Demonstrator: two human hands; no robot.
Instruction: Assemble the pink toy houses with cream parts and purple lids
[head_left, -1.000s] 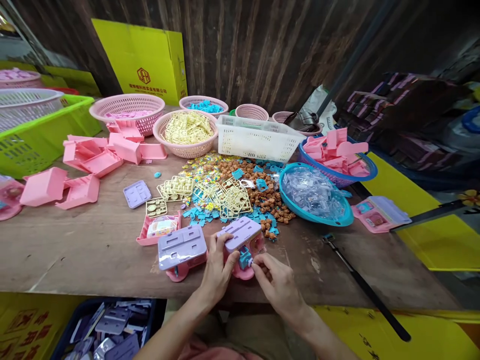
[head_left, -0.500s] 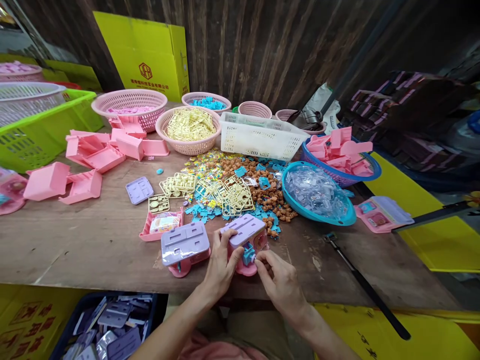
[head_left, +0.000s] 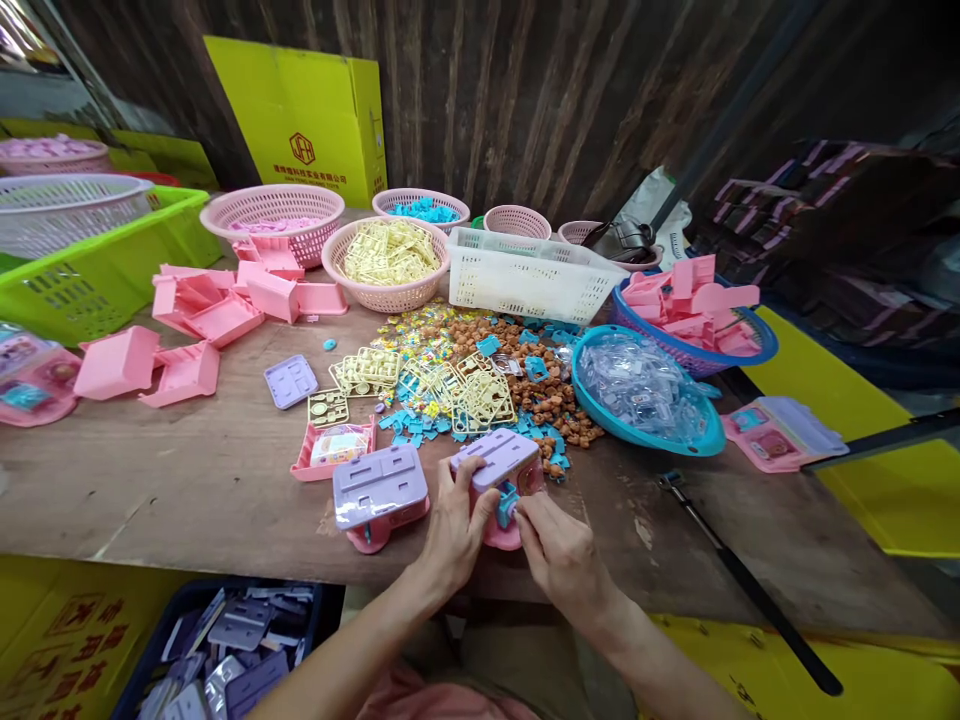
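My left hand (head_left: 451, 520) is closed around the left side of a pink toy with a flat purple top (head_left: 498, 457), steadying it at the table's front edge. A small blue part (head_left: 508, 500) sits in the toy's front. Beside that part, the fingers of my right hand (head_left: 561, 545) pinch a small lilac knob, mostly hidden by the fingertips. Left of my left hand stands a similar toy, its purple top (head_left: 381, 486) over a pink base. Behind it lies a pink tray (head_left: 301, 467) holding a clear-wrapped packet.
Loose brown pieces (head_left: 534, 400), blue pieces and cream sprues (head_left: 480, 395) are heaped beyond my hands. A turquoise basket (head_left: 709, 432) holds clear bags. A black-handled tool (head_left: 772, 612) lies at right. Pink boxes (head_left: 116, 362) are at left; a dark crate (head_left: 319, 600) stands below.
My right fingers have closed in nearer the blue part, covering more of the lilac knob. My left hand keeps its hold on the toy. The whole view has shifted slightly.
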